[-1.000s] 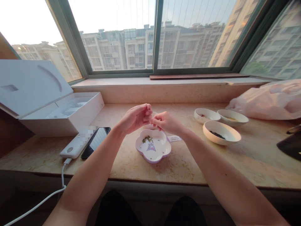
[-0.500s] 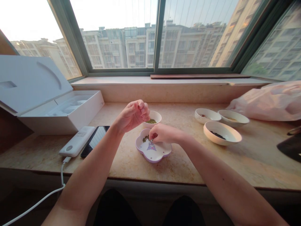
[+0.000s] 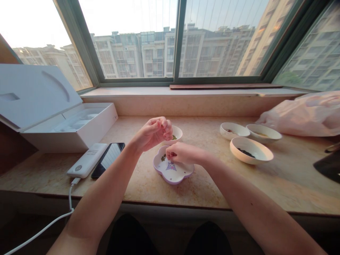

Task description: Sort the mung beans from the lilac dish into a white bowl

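Observation:
My left hand is raised over the counter, its fingers curled and the thumb pressed to them; what they hold, if anything, is too small to make out. Behind it, partly hidden, stands a small white bowl with green beans inside. In front sits a flower-shaped white dish with a purple rim and a cartoon figure printed on it. My right hand reaches into this dish, fingertips pinched together and pointing down. Left of those fingertips lies a little heap of green beans. Whatever is between the fingertips is hidden.
To the right stand three white bowls, the nearest bowl holding dark beans. Beyond them lies a pinkish plastic bag. On the left are an open white box, a power bank with a cable, and a phone.
My left hand has moved slightly right and down, covering more of the small bowl. My right hand has shifted a little left inside the dish.

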`<action>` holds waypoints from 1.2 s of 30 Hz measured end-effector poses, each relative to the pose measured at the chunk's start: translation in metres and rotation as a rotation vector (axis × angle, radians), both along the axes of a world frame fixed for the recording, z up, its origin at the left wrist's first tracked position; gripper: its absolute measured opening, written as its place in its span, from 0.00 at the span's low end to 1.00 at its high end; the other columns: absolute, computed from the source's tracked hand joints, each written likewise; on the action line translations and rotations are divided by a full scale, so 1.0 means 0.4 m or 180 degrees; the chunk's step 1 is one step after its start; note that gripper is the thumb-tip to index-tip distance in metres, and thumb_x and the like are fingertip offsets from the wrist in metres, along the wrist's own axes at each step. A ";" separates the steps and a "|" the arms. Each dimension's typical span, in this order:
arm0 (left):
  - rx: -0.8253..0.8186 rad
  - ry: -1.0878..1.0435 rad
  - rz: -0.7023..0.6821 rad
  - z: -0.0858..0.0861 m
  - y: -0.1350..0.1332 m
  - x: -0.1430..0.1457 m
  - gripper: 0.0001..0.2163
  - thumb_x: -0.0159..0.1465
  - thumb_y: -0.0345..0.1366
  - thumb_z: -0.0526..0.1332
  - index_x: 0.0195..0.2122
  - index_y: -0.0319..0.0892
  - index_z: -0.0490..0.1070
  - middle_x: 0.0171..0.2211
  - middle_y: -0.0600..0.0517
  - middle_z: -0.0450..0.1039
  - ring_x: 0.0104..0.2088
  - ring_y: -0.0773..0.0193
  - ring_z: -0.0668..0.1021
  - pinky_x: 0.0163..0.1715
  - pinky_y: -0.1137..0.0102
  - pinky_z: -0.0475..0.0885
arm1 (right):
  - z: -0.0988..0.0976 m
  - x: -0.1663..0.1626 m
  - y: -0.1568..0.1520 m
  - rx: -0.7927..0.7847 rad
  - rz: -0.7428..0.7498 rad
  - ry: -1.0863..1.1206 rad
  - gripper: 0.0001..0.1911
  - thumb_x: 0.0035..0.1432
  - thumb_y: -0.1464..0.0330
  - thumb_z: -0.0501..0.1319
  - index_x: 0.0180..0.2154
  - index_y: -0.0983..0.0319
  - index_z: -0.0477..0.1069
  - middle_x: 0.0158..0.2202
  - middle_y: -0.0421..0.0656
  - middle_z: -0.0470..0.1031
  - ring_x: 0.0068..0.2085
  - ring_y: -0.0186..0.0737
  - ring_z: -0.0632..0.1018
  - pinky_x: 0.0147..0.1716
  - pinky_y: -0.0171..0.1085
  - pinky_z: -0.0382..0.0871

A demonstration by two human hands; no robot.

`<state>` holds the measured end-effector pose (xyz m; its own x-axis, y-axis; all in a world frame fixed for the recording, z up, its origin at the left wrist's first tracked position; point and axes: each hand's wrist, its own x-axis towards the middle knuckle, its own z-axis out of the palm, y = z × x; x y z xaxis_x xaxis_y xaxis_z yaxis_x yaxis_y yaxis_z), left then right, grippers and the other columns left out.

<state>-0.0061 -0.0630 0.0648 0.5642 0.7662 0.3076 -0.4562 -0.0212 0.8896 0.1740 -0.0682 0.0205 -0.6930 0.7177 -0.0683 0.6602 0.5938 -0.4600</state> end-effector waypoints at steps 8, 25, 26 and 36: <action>0.0140 0.0213 0.0272 -0.013 0.030 0.014 0.14 0.57 0.43 0.72 0.30 0.38 0.72 0.25 0.55 0.64 0.27 0.72 0.67 0.29 0.74 0.63 | -0.002 -0.009 -0.020 0.0245 -0.0175 0.0177 0.09 0.49 0.80 0.58 0.26 0.61 0.65 0.25 0.39 0.67 0.26 0.34 0.64 0.25 0.36 0.52; 0.2161 0.3242 0.2186 -0.156 0.155 0.018 0.13 0.65 0.37 0.58 0.34 0.42 0.83 0.30 0.51 0.73 0.31 0.65 0.73 0.37 0.69 0.66 | 0.059 0.011 0.021 -0.1210 -0.0447 0.3233 0.22 0.44 0.65 0.72 0.25 0.59 0.56 0.23 0.33 0.67 0.25 0.32 0.72 0.27 0.34 0.66; 0.2200 0.3300 0.2224 -0.157 0.155 0.020 0.13 0.65 0.37 0.58 0.35 0.43 0.83 0.31 0.51 0.73 0.32 0.65 0.74 0.37 0.69 0.67 | 0.057 0.012 0.025 -0.1165 -0.0549 0.3323 0.22 0.43 0.65 0.72 0.25 0.59 0.57 0.23 0.33 0.67 0.25 0.32 0.73 0.27 0.34 0.66; 0.1793 0.1904 -0.0135 0.057 -0.064 0.014 0.22 0.57 0.57 0.67 0.25 0.39 0.76 0.23 0.52 0.71 0.25 0.68 0.70 0.27 0.71 0.66 | 0.037 0.031 0.058 -0.1178 -0.1009 0.4246 0.18 0.43 0.69 0.72 0.27 0.60 0.61 0.28 0.34 0.71 0.29 0.30 0.74 0.34 0.34 0.72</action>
